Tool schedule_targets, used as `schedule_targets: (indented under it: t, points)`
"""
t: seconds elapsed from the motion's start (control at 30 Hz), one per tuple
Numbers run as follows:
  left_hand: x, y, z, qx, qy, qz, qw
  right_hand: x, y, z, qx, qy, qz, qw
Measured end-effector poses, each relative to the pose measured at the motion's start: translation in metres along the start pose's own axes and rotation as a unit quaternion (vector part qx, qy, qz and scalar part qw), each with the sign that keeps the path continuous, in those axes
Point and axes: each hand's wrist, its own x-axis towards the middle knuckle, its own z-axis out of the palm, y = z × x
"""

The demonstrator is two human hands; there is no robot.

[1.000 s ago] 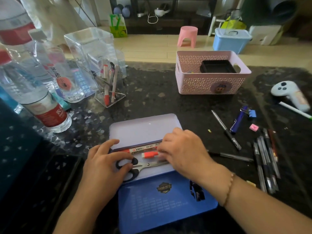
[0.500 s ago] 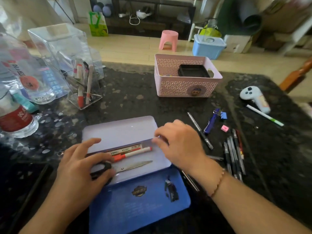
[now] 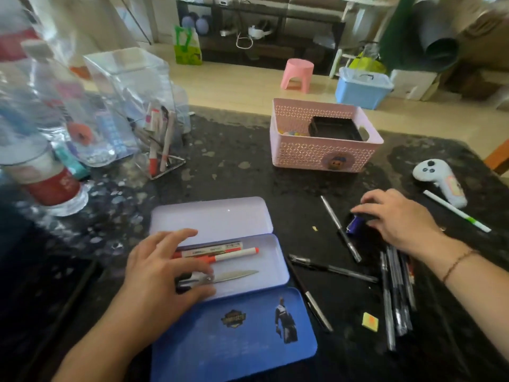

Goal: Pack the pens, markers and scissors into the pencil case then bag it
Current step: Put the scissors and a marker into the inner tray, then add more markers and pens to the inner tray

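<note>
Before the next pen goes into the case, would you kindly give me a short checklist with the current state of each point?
1. Pencil case open: ok.
2. Room beside the scissors and orange marker: ok.
3. Left hand steadying the case: ok, it rests on the tray end.
4. Right hand gripping the blue pen: cannot tell, fingers cover it.
5. All pens packed: not ok, several lie on the table.
</note>
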Motion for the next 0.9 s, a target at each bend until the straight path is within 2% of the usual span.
schedule_targets:
  t: [0.07, 0.2, 0.37, 0.47, 0.6, 0.67, 0.9]
  points:
    - [0.000, -0.003, 0.000, 0.002, -0.003, -0.009, 1.000, 0.007, 0.003, 0.007, -0.029, 0.048, -0.060, 0.997]
    - [-0.003, -0.006, -0.004, -0.003, -0.008, -0.021, 1.000, 0.019, 0.002, 0.003, -0.040, 0.088, -0.146, 0.985]
    - [-0.004, -0.012, -0.004, 0.016, -0.016, -0.034, 0.999, 0.020, -0.059, -0.034, 0.095, 0.207, -0.129, 0.965]
    - [-0.005, -0.011, -0.003, 0.014, -0.013, -0.051, 0.999, 0.011, -0.132, -0.049, 0.166, 0.172, -0.186, 0.953]
    - [-0.005, -0.010, -0.004, 0.024, 0.002, -0.057, 0.998, 0.002, -0.196, -0.032, 0.125, 0.076, -0.275, 0.950]
    - [-0.006, -0.012, -0.005, 0.027, 0.007, -0.059, 0.998, 0.001, -0.208, -0.023, 0.129, 0.051, -0.270, 0.953]
    - [-0.006, -0.013, -0.007, 0.014, 0.004, -0.060, 0.998, 0.007, -0.221, -0.021, 0.141, 0.071, -0.240, 0.958]
